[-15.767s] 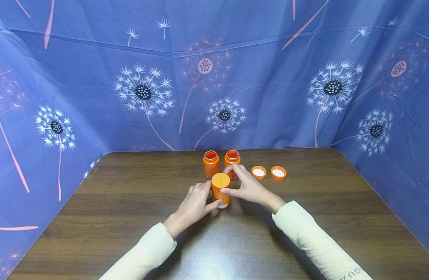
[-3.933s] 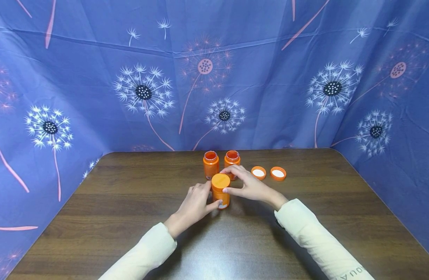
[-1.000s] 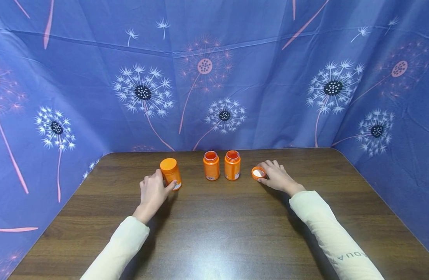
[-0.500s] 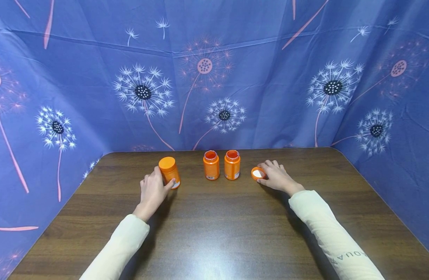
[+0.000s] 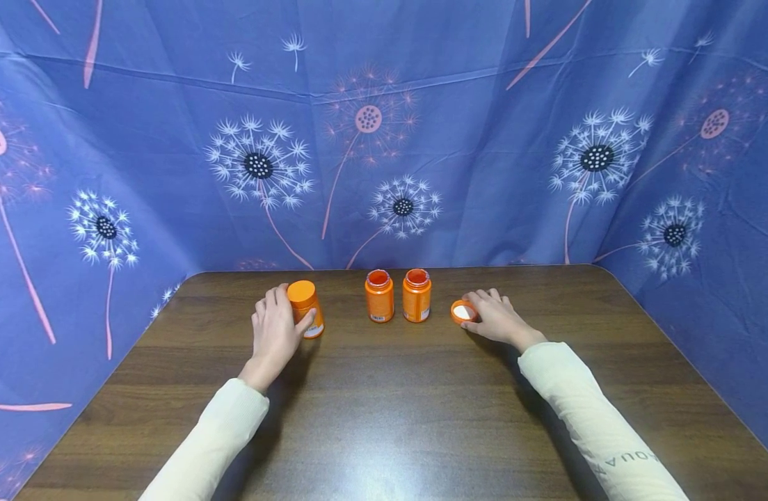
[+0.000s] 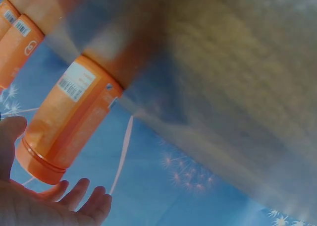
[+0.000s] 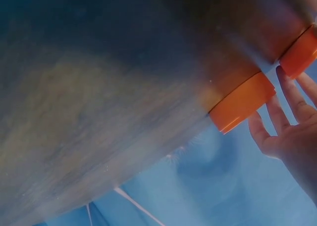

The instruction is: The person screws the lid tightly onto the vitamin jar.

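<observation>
The capped orange pill bottle [image 5: 305, 312] stands upright at the left of the table. My left hand [image 5: 274, 335] is beside it; in the left wrist view, the thumb [image 6: 14, 128] and the spread fingers [image 6: 81, 198] stand loose around the capped end. Over at the right, my right hand [image 5: 497, 320] holds the rim of an orange lid [image 5: 464, 312] between thumb and forefinger. That lid lies with its white liner up. A second orange lid [image 7: 243, 102] sits under my other fingers, hidden in the head view.
Two uncapped orange bottles [image 5: 380, 298] stand side by side between my hands, near the back of the wooden table [image 5: 384, 403]. A blue curtain [image 5: 484, 139] with dandelion prints hangs behind the table and along both sides.
Both hands worked at the capped bottle in the middle; it now stands farther left. My left hand has just loosened its grip on it. My right hand moved to the lids and stays there.
</observation>
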### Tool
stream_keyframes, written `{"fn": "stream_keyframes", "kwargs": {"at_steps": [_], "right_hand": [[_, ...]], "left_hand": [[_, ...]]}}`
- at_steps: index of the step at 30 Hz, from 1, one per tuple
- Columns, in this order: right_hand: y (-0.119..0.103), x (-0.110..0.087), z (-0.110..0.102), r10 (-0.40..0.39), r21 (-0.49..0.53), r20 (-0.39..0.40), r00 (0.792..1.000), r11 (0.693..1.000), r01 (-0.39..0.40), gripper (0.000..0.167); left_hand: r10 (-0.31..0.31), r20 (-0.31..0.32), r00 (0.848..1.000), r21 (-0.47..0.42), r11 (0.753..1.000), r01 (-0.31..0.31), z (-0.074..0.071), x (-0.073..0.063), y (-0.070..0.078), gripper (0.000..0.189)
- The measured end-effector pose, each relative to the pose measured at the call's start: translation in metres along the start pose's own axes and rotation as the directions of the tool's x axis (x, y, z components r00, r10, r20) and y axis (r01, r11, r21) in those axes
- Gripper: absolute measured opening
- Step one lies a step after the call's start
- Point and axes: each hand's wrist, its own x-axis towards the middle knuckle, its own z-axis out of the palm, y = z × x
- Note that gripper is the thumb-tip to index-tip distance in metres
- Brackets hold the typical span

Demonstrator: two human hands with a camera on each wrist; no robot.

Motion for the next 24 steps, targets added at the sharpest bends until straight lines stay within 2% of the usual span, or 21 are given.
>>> {"fn": "stream_keyframes", "kwargs": {"at_steps": [12, 19, 24], "right_hand": [[-0.005, 0.001, -0.003, -0.001, 0.047, -0.04, 0.999, 0.999, 0.003, 0.053], [-0.013, -0.001, -0.008, -0.032, 0.059, -0.067, 0.997, 0.998, 0.036, 0.055], [-0.017, -0.002, -0.009, -0.044, 0.064, -0.088, 0.995, 0.997, 0.05, 0.056]], "left_hand": [[0.093, -0.03, 0.995, 0.042, 0.995, -0.092, -0.008, 0.012, 0.02, 0.063], [0.166, -0.031, 0.986, 0.081, 0.983, -0.163, -0.004, 0.014, 0.034, 0.058], [0.193, -0.007, 0.981, 0.062, 0.98, -0.192, 0.0, 0.014, 0.045, 0.054]]}}
